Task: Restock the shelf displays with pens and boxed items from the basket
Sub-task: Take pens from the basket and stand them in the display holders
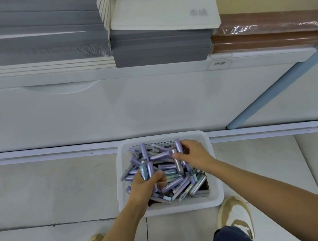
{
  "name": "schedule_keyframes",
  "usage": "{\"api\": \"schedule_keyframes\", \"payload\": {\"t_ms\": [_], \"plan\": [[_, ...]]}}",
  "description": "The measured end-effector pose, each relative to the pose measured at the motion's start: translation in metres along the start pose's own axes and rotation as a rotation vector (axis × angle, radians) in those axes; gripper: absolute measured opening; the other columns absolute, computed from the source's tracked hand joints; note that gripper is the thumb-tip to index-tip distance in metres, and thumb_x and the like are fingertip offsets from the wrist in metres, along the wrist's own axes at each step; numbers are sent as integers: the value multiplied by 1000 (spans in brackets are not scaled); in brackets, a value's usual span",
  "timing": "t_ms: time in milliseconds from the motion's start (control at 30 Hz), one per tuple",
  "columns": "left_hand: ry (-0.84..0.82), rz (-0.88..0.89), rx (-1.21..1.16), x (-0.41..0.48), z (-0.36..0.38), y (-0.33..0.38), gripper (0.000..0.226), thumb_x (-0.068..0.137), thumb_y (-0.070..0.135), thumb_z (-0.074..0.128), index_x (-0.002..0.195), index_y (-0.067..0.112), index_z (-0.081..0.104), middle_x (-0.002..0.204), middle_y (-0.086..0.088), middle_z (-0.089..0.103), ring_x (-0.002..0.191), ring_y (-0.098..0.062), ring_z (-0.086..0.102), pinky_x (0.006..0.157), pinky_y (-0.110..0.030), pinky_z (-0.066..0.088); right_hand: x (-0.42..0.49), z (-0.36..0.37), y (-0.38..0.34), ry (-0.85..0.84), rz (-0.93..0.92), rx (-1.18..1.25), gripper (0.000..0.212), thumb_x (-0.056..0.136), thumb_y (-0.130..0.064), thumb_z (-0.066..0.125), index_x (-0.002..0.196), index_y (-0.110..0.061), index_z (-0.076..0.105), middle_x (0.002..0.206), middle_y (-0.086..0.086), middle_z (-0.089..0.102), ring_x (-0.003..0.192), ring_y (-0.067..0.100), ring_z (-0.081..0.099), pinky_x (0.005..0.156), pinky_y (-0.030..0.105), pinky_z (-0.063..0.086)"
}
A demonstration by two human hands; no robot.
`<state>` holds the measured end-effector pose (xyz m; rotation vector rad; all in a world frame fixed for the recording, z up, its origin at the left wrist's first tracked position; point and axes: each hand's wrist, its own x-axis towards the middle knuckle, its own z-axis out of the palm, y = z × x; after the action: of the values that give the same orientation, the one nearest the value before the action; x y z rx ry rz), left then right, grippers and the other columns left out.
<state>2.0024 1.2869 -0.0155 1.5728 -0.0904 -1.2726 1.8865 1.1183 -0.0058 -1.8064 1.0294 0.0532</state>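
Head view, looking straight down: a white plastic basket (pixel 187 206) sits on the pale tiled floor (pixel 40 189), close in front of the white shelf unit (pixel 146 70). It is heaped with short lilac and pale-green plastic pens (pixel 174 184) lying crisscross. Both hands are inside it.

The left hand (pixel 145 186), on the near left of the heap, has its fingers curled around a small bundle of lilac pens (pixel 147 169) that stand up out of its fist. The right hand (pixel 196 155), at the far right of the basket, pinches a silvery-lilac pen (pixel 177 164) between thumb and fingers. It may hold more behind the palm, but that cannot be told.

The pens look light, stiff and smooth-barrelled. A loose handful is likely to fan out or slide from the grip, and the tangled heap may snag any pen lifted by its end. Taking them around mid-barrel, lined up side by side, should keep a bundle together. A dark shape at the near right bottom of the basket may be a box, though it is too covered to be sure.

Farther up, stacks of grey-spined notebooks (pixel 38 35) and brown film-wrapped books (pixel 264 32) fill the shelf.
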Motion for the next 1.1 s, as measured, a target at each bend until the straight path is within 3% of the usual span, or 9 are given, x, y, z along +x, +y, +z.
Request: {"api": "schedule_keyframes", "payload": {"t_ms": [67,167,367,500,633,733,900,1033,1100], "plan": [[-34,29,-35,-2,11,10,24,87,12,69,109,3,65,95,-11,75,89,-26,72,76,-34,59,-7,-11,-11,-21,37,222,30,88,-22,70,107,-1,63,101,18,68,93,31,66,85,41,53],[-109,135,2,-9,29,35,36,77,26,74,108,9,68,101,-10,74,98,-26,70,88,-39,55,-20,-23,-30,-43,25,408,34,85,-19,73,111,1,64,104,23,68,89,27,67,83,42,55],[-158,251,44,-30,49,87,30,85,15,70,111,3,64,106,-20,71,100,-34,67,91,-43,54,-47,-50,-78,3,-119,453,22,86,-15,71,100,2,66,85,13,66,77,17,62,73,31,55],[-101,385,106,-49,57,130,30,90,8,65,116,-4,58,102,-24,70,88,-31,68,85,-44,56,-66,-83,-113,66,-262,404,35,88,-14,68,117,5,63,107,32,64,90,27,64,87,39,53],[-112,498,17,-76,67,178,19,90,4,64,109,4,62,93,-14,74,80,-26,71,77,-38,59,-91,-119,-151,109,-399,447,46,86,-6,69,130,-9,55,82,22,60,75,24,59,59,25,50],[-186,539,-17,-100,76,207,20,89,7,65,108,7,60,86,-8,75,74,-20,71,68,-31,58,-111,-140,-176,149,-495,510,51,85,-5,70,131,-14,51,87,28,62,75,27,64,57,27,52],[-246,595,-23,-143,94,244,28,84,17,69,110,18,61,93,-4,75,83,-20,71,74,-33,59,-144,-164,-219,325,-657,533,34,84,-5,72,114,-3,56,84,17,66,67,22,68,53,28,55],[-216,638,-43,-173,108,273,46,76,20,76,117,16,58,111,-18,68,102,-33,66,93,-48,54,-167,-183,-245,446,-761,461,29,85,-8,72,112,-13,61,91,6,68,83,26,69,72,41,59],[-191,664,-70,-183,113,289,38,80,14,75,113,17,58,115,-23,65,108,-39,62,99,-54,48,-177,-195,-258,422,-814,446,32,90,-11,66,121,-16,62,100,6,66,89,24,68,79,41,59]]}}
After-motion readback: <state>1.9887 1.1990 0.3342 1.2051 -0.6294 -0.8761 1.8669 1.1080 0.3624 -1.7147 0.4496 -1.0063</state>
